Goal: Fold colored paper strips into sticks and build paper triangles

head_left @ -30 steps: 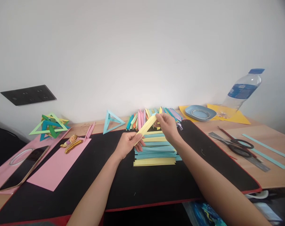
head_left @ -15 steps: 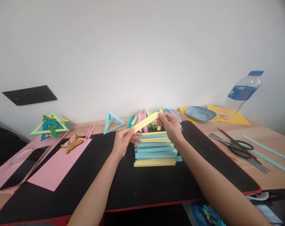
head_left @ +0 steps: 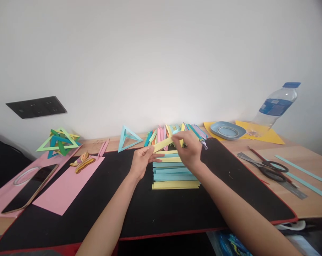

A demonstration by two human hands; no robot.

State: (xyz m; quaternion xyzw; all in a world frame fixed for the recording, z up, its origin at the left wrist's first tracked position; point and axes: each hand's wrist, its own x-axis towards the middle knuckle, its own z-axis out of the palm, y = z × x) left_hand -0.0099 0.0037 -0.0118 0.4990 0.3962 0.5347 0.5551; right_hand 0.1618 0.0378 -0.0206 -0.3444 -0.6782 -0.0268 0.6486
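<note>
Both hands hold one yellow paper strip (head_left: 163,144) above the black mat (head_left: 139,209). My left hand (head_left: 142,161) pinches its near left end. My right hand (head_left: 189,149), a little blurred, grips the strip's far right end with curled fingers. Under the hands lies a flat stack of blue and yellow paper strips (head_left: 175,176). Behind it, a bunch of folded coloured strips (head_left: 174,131) leans by the wall.
A pale blue paper triangle (head_left: 127,137) and a green-blue woven paper shape (head_left: 58,142) stand at the left. A pink sheet (head_left: 66,186), a phone (head_left: 27,188), scissors (head_left: 272,169), a ruler (head_left: 291,185), a blue dish (head_left: 227,130) and a water bottle (head_left: 275,106) lie around.
The strip has dropped lower and lies flatter. My right hand has slid down and left along it, towards my left hand.
</note>
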